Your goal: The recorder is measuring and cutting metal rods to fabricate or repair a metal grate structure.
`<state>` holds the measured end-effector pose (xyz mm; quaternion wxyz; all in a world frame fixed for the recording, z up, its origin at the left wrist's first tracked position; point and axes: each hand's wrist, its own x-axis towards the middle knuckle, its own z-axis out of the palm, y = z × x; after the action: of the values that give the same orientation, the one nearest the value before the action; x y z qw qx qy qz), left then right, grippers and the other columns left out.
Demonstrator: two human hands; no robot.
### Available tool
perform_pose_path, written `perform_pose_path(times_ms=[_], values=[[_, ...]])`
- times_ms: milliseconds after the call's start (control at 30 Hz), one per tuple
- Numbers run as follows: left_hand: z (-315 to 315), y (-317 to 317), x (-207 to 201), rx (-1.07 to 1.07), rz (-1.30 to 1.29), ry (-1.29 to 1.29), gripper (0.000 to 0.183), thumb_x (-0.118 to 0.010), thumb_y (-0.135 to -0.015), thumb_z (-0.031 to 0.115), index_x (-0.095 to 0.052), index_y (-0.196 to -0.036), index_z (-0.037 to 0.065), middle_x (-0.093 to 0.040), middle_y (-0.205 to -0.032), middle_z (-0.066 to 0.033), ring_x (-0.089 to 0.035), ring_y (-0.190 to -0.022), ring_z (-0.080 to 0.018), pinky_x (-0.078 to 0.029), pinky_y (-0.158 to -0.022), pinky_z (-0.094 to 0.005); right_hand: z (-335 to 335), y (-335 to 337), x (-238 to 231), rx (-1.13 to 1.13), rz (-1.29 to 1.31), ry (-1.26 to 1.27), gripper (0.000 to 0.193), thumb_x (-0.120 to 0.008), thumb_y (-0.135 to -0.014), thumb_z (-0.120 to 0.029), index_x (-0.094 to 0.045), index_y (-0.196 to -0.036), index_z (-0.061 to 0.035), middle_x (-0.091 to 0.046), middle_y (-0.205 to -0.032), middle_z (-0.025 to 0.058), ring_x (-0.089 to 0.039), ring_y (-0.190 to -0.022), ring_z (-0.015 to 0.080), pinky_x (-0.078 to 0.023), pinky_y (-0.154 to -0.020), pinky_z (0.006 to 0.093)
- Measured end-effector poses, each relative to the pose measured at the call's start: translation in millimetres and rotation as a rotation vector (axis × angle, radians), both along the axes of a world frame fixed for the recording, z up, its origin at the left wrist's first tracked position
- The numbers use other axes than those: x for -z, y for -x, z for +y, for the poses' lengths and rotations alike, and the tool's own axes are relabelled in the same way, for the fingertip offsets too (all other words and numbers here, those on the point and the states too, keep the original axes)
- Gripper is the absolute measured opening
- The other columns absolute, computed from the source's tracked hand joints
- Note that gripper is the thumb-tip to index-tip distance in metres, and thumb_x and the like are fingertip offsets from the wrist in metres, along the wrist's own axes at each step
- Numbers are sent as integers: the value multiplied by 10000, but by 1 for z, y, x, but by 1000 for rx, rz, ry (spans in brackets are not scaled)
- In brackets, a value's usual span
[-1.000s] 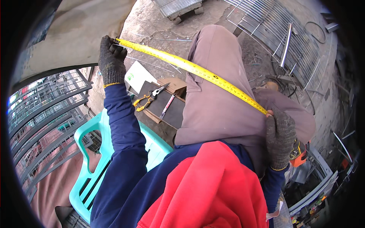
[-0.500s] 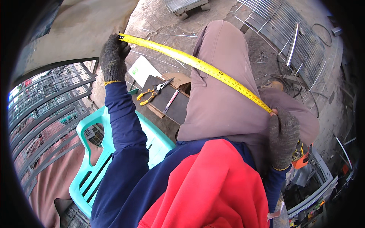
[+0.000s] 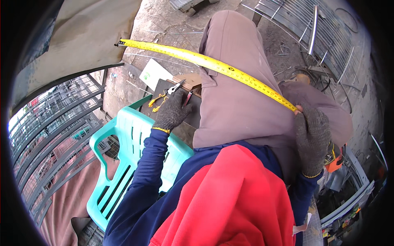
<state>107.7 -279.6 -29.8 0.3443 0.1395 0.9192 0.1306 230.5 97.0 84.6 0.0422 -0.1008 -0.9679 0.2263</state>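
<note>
A yellow tape measure blade (image 3: 213,64) stretches across my raised thigh. Its hooked end now sticks out free at the upper left. In a dark knit glove, my right hand (image 3: 312,137) pinches the blade's near stretch at the right. My left hand (image 3: 172,110), gloved alike, reaches down over a dark flat surface (image 3: 163,85), thumb apart from the fingers. Beside its thumb and fingers a marker (image 3: 188,97) partly shows. Pliers with yellow handles (image 3: 158,99) lie just left of those fingers; the hand covers part of the surface.
A turquoise plastic chair (image 3: 107,141) stands by my left arm. Metal racks (image 3: 53,123) fill the left side, below a large beige panel (image 3: 88,45). White card (image 3: 155,74) lies beyond the pliers. At the upper right is a barred metal frame (image 3: 303,24); metal parts (image 3: 349,197) crowd the lower right.
My left hand has let go of the blade's hooked end and moved down and right to the marker and pliers. My right hand still holds the blade.
</note>
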Motion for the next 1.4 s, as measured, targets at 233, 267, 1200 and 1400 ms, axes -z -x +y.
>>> perform_pose_path(times_ms=[233, 267, 1200, 1400], values=[[-26, -18, 36, -177, -70, -69, 356, -698, -812, 237, -599, -1065, 6, -604, -1075, -204, -591, -1033, -356, -468, -888, -442, 6, -6, -4, -1, -26, 1, 208, -670, -849, -55, -672, -1056, -53, -696, -1003, 100, -639, -916, 300, -487, -826, 385], [-18, -11, 27, -166, -72, -71, 356, -698, -812, 237, -599, -1065, 6, -604, -1075, -204, -591, -1033, -356, -468, -888, -442, 9, -7, -3, 10, -28, -1, 208, -670, -849, -55, -672, -1056, -53, -696, -1003, 100, -639, -916, 300, -487, -826, 385], [146, 28, -132, 413, 151, -661, 314, -799, -745, 212, -724, -1034, 114, -627, -1231, -134, -593, -1134, -317, -457, -958, -417, 27, -28, -10, -36, -48, -36, 277, -633, -830, -4, -641, -1102, -53, -698, -1012, 89, -652, -955, 292, -473, -873, 403], [140, 27, -126, 413, 156, -656, 331, -804, -736, 224, -728, -1043, 126, -610, -1254, -141, -585, -1132, -325, -458, -956, -419, -5, 3, -41, -3, 24, 159, 313, -696, -833, -107, -638, -1136, -55, -691, -1007, 90, -653, -895, 286, -498, -823, 394]])
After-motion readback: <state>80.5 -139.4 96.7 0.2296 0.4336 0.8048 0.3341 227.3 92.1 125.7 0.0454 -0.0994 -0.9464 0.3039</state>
